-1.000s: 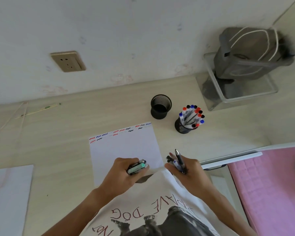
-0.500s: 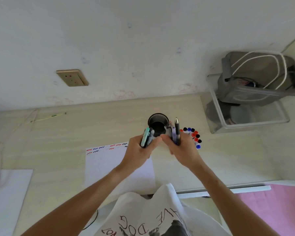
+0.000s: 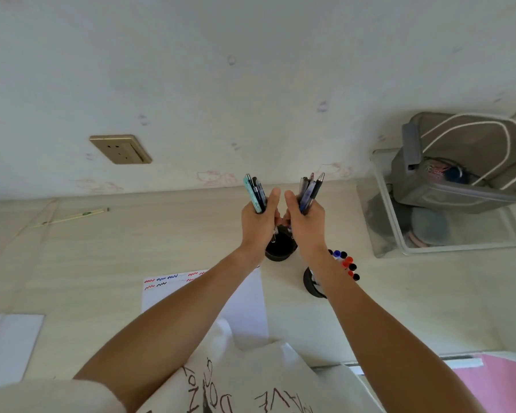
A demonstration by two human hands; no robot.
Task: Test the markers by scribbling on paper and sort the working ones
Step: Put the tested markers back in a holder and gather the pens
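Observation:
My left hand (image 3: 258, 223) grips a bundle of pens (image 3: 254, 192), one of them teal, their ends pointing up. My right hand (image 3: 306, 223) grips a second bundle of dark and blue pens (image 3: 310, 189). Both hands are side by side directly above an empty black mesh cup (image 3: 280, 248). A second black cup (image 3: 312, 283), partly hidden by my right forearm, holds markers with red, blue and black caps (image 3: 347, 263). A white paper (image 3: 245, 296) with red, blue and black scribbles along its top edge lies under my left forearm.
A clear bin (image 3: 447, 239) with a grey bag (image 3: 465, 162) stands at the back right. Another white sheet (image 3: 9, 344) lies at the left edge. A wall socket (image 3: 120, 149) is on the wall, thin sticks (image 3: 72, 217) lie at the back left, and pink fabric (image 3: 501, 383) is at the lower right.
Both hands have risen from the near table edge and reached forward with their pen bundles, now held upright over the empty black cup. The camera view tilted upward.

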